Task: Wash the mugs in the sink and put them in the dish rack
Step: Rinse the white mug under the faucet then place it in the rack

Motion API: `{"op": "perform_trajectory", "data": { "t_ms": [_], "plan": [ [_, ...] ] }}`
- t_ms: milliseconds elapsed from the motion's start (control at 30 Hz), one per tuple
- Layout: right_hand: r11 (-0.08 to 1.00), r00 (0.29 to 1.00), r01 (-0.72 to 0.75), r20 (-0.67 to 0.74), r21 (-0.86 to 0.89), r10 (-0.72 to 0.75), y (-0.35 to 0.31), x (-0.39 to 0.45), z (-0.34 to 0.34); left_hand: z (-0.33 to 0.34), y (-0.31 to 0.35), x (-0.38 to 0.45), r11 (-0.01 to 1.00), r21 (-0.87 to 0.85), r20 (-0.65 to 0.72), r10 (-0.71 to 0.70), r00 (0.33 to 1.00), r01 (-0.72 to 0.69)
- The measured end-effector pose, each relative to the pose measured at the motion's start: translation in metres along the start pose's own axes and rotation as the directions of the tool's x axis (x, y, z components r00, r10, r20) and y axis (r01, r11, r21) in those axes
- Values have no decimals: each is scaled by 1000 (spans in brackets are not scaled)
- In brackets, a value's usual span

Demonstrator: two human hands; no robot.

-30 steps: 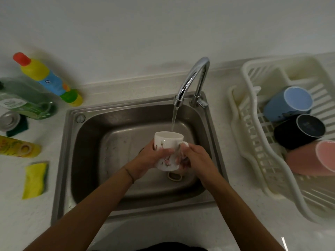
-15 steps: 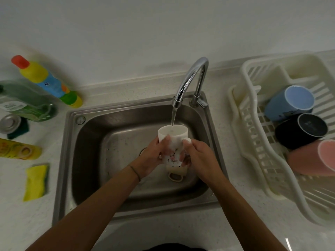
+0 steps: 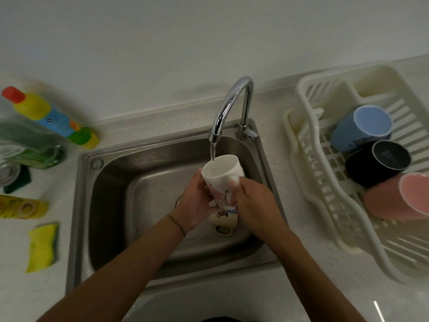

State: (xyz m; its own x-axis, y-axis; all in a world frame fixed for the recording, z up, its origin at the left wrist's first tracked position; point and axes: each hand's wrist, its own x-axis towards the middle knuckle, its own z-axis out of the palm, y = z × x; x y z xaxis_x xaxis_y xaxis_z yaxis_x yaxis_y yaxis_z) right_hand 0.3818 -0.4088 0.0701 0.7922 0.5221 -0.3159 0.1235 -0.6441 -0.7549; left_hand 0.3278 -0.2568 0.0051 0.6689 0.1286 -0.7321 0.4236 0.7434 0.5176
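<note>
A white mug with a pink pattern point(image 3: 221, 174) is held upright over the steel sink point(image 3: 111, 205), its rim right under the tap's running stream point(image 3: 212, 152). My left hand point(image 3: 195, 202) grips its left side and my right hand point(image 3: 254, 202) grips its right side. Below them a cream mug point(image 3: 224, 223) lies on the sink floor, partly hidden by my hands. In the white dish rack point(image 3: 308, 163) on the right lie a blue mug point(image 3: 362, 129), a black mug point(image 3: 377, 162) and a pink mug point(image 3: 397, 198).
The chrome tap point(image 3: 234, 105) arches over the sink's back edge. On the left counter lie a yellow sponge point(image 3: 41, 247), a multicoloured bottle point(image 3: 50, 117), a green bottle point(image 3: 30, 151), a yellow bottle point(image 3: 22, 206) and a metal lid on a green pad point(image 3: 9, 174).
Both hands have lifted the white mug up and slightly right, bringing its rim under the stream. The cream mug below shows more.
</note>
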Motion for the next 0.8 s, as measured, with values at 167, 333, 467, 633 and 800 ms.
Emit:
{"op": "perform_trajectory", "data": {
  "t_ms": [167, 333, 467, 633, 800],
  "plan": [
    [994, 997, 54, -46, -96, -59, 3, 0, -7, 2, 0, 0, 993, 64, 9, -98, 995, 97],
    [985, 995, 72, -60, -156, -82, 9, 1, -13, 8, 0, 0, 989, 24, 62, -147, 987, 146],
    [989, 990, 72, -110, -130, -86, 11, 2, -13, 14, 3, 3, 989, -59, 79, -132, 988, 137],
    [992, 986, 93, -127, -90, -104, 9, 3, -15, 20, 10, 8, 991, -77, 104, -105, 989, 113],
    [991, 977, 129, -167, -43, -134, 8, 7, -15, 22, 18, 15, 994, -89, 124, -60, 990, 71]
  ]
}}
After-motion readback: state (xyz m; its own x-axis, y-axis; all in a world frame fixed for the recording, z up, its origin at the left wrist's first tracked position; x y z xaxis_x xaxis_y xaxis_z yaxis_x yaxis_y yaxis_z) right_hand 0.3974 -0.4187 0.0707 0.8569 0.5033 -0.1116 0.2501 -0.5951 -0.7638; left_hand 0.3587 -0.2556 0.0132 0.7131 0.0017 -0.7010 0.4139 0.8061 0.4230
